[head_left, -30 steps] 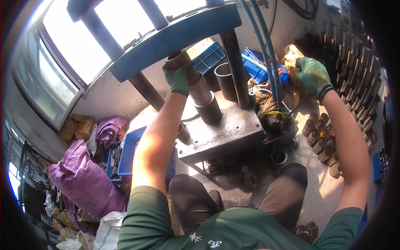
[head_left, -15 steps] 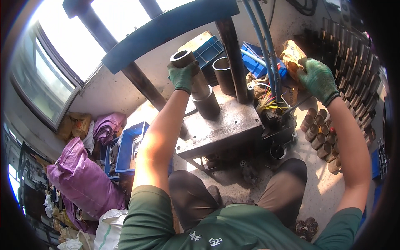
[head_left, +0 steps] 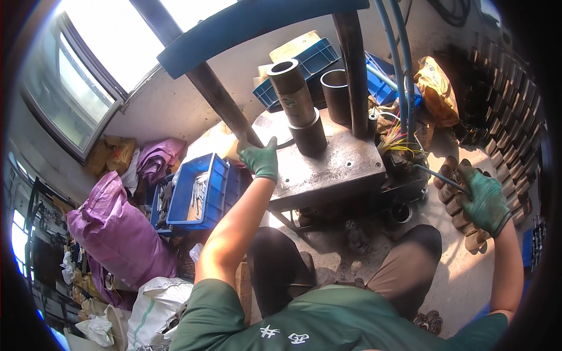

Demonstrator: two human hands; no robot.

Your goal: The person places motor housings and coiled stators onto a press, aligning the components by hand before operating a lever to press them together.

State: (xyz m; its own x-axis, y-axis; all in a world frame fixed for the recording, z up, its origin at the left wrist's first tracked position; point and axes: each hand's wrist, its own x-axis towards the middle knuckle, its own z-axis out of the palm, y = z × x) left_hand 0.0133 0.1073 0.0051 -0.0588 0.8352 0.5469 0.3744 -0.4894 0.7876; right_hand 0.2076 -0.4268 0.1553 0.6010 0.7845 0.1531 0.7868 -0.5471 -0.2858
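A stack of metal cylinders stands upright on the press's steel plate (head_left: 345, 167): a dark upper sleeve (head_left: 286, 83), a grey middle tube (head_left: 297, 106) and a wider dark lower sleeve (head_left: 309, 137). My left hand (head_left: 260, 161), in a green glove, is at the plate's left edge by the foot of the left press post (head_left: 225, 105). Its thumb is apart from the fingers, and nothing shows in it. My gloved right hand (head_left: 487, 202) is closed round a metal lever (head_left: 442, 178) that slopes down to the right from the pump beside the press.
A wide dark tube (head_left: 335, 96) stands behind the right post (head_left: 351, 70). Overhead crosses the blue press beam (head_left: 257, 29). Metal sleeves (head_left: 459, 205) stand on the floor at right. A blue bin (head_left: 196, 193) of metal rods and a purple sack (head_left: 120, 234) are at left.
My left hand has let go of the upper part of the stack and moved down and left. My right hand has come down, and the lever now slopes downward instead of up.
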